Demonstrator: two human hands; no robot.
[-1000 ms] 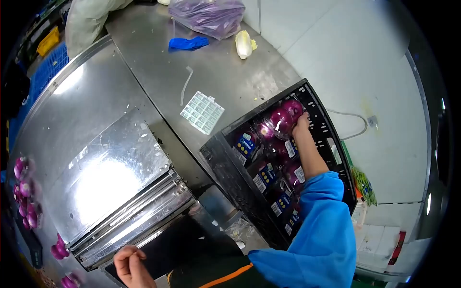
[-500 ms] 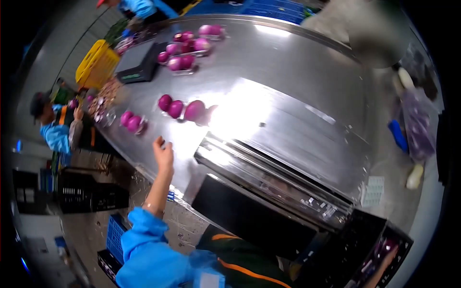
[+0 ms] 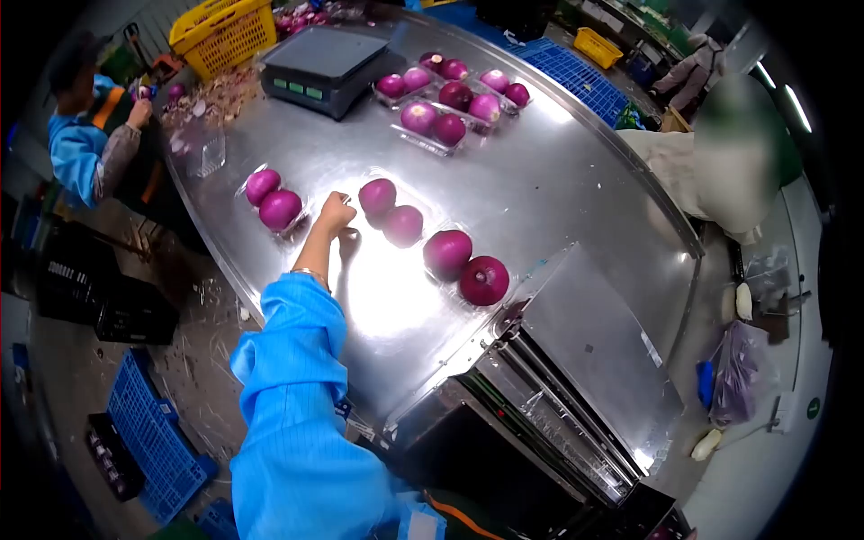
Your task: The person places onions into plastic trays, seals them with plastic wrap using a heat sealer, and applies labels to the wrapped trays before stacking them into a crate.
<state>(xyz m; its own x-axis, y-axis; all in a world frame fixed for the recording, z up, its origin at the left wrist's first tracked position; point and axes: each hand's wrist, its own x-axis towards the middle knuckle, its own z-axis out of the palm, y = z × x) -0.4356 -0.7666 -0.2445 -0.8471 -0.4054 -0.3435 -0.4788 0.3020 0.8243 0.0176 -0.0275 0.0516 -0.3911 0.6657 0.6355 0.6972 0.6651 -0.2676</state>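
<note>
My left hand reaches over the steel table, its fingers curled and pinched at the left edge of a clear plastic tray. Two red onions sit in that tray, partly washed out by glare. On the hand's left stands another clear tray with two red onions. Two larger red onions lie on the right, close to the wrapping machine; glare and the angle hide most of their tray. My right hand is out of view.
A scale stands at the back, with several packed onion trays right of it. Onion skins and a yellow basket are at the far left. A co-worker stands left; blue pallets lie on the floor.
My view has swung, and the table's things appear larger. My left hand has gone from open above the table to the middle onion tray. My right hand has left the view at the lower right.
</note>
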